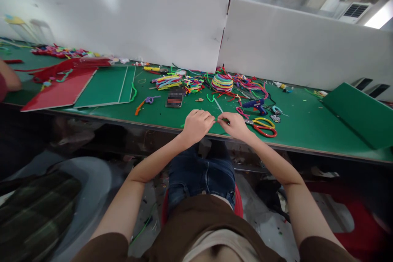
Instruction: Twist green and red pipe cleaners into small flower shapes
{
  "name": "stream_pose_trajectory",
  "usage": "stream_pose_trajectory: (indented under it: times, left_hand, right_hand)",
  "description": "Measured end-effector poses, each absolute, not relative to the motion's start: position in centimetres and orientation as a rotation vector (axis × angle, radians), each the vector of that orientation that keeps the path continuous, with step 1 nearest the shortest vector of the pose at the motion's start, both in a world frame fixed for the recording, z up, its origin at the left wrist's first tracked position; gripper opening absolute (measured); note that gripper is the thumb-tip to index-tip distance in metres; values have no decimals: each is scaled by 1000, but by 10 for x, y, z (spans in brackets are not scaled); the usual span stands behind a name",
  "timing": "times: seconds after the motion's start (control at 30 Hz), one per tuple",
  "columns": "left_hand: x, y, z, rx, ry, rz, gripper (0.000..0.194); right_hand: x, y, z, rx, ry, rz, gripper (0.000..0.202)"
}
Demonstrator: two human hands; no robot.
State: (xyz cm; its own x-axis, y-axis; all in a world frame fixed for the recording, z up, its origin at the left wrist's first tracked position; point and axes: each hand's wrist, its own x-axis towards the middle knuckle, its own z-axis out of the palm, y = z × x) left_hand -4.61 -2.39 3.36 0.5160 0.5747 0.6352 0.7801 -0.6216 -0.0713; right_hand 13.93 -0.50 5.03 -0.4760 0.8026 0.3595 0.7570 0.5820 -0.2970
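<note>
My left hand (197,125) and my right hand (236,125) meet over the front edge of the green table (307,125). Both pinch a thin green pipe cleaner (221,120) stretched between their fingertips. Just beyond them lie scissors with yellow and red handles (264,126), a blue glue gun (254,105) and a striped multicoloured dome (222,82) of coiled pipe cleaners. Loose pipe cleaners in many colours (172,81) are scattered behind. A phone (175,98) lies flat left of my hands.
A red board (61,90) and green boards (106,86) lie at the left. A green slab (359,114) leans at the right. White partitions (153,20) wall the table's back. Another person's arm (9,77) shows at the far left. Grey chair (89,180) beside me.
</note>
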Motion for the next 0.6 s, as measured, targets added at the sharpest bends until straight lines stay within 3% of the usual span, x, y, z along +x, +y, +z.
stream_pose_trajectory:
  times: [0.13,0.23,0.37,0.47,0.6]
  left_hand:
    - [-42,-24,34,-2447,-1177,-816,24]
    - [-43,-15,35,-2621,-1294,-866,20]
    - [-47,3,30,-3300,-1569,-1039,15]
    - [-46,5,21,-3895,-1563,-1109,30]
    - [-29,7,14,-4276,-1194,-966,45]
  right_hand:
    - [141,-10,47,-1177,-2371,-3,14]
    - [143,-11,43,-1121,-2402,-290,19]
    - [151,-12,37,-946,-2518,-647,25]
    - [163,-11,31,-735,-2587,-726,26]
    - [187,-7,23,-578,-2552,-743,20]
